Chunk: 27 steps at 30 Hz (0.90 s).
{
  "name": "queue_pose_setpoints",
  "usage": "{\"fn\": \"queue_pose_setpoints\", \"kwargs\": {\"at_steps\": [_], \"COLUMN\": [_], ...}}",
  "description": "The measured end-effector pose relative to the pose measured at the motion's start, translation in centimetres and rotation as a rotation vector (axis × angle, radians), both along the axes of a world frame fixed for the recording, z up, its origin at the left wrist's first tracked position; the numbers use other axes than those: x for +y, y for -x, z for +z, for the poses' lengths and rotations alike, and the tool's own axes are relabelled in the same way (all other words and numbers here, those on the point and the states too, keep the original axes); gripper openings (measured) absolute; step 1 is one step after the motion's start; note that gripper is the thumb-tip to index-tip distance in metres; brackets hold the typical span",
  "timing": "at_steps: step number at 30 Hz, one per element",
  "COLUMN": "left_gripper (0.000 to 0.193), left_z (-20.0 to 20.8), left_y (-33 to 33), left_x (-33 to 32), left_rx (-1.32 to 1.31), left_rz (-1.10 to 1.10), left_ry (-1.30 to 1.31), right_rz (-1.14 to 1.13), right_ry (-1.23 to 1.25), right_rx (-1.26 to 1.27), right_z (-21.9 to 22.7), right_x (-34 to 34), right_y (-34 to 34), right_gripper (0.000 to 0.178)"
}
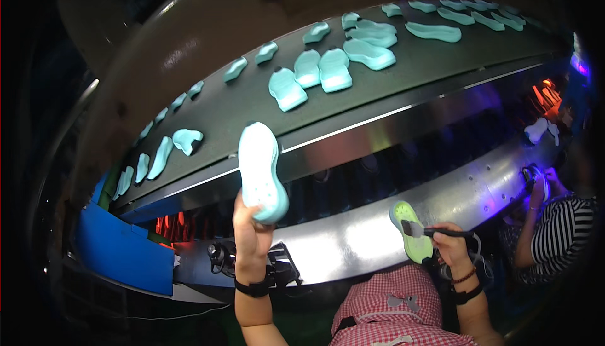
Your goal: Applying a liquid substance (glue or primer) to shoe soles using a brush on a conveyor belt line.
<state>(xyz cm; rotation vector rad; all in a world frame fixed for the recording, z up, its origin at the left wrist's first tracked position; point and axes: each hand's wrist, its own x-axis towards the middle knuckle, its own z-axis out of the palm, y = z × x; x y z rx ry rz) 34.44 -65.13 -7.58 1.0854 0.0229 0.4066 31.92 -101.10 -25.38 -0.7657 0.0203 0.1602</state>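
Observation:
My left hand (253, 237) is raised in front of the conveyor, its fingers closed round the heel end of a pale teal shoe sole (259, 173). That sole stands nearly upright, brightly lit, with a dark tip at its top. Lower on the right, my right hand (451, 246) grips a brush (441, 232) by its dark handle. The brush's pale bristles lie over a yellow-green shoe sole (421, 249) at the near edge of a shiny metal ledge (334, 245). Whether the bristles touch the sole, I cannot tell.
A dark conveyor belt (233, 113) carries many teal soles (335, 70). A black bottle (220, 256) and a dark, shiny object (285, 264) are by my left forearm. A blue panel (123, 245) stands left. A co-worker in a striped top (561, 242) handles a shoe at far right.

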Motion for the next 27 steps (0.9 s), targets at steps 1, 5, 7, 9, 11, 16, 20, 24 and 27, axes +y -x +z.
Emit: {"fn": "queue_pose_setpoints", "kwargs": {"at_steps": [1, 5, 7, 9, 11, 16, 20, 24, 27], "left_gripper": [0.033, 0.072, 0.083, 0.079, 0.079, 0.082, 0.075, 0.061, 0.058], "left_z": [-2.0, -7.2, -11.7, -16.9, -19.4, -19.5, -19.9, -19.7, -20.8], "left_y": [1.7, 8.6, 10.4, 10.1, 10.0, 8.8, 8.5, 7.7, 6.9], "left_x": [1.0, -2.0, -2.5, -3.1, -5.8, -8.9, -9.8, -11.0, -9.8], "left_rx": [0.205, 0.030, 0.169, 0.265, 0.324, 0.344, 0.374, 0.431, 0.413], "left_rz": [-0.174, -0.295, -0.605, -0.768, -0.694, -0.647, -0.621, -0.326, -0.072], "left_ry": [-0.022, 0.085, 0.582, 0.267, 0.297, 0.841, 0.788, 0.678, 0.592], "right_rz": [0.026, 0.097, 0.123, 0.178, 0.249, 0.327, 0.319, 0.123, 0.266], "right_ry": [-0.019, -0.061, -0.036, 0.025, 0.088, 0.341, 0.464, 0.811, 1.020], "right_rx": [-0.026, -0.142, -0.143, -0.181, -0.127, -0.123, -0.150, -0.630, -0.913], "right_z": [0.5, 1.6, 1.4, 1.4, 0.9, -1.0, -0.5, 0.5, 1.0], "right_x": [0.2, 1.4, 2.5, 4.2, 5.8, 9.0, 10.5, 12.9, 12.2], "right_y": [0.3, 0.7, 1.1, 1.0, 1.2, -0.2, -1.4, -0.3, 1.3], "right_gripper": [0.021, 0.021, 0.021, 0.021, 0.021, 0.020, 0.020, 0.020, 0.024]}}
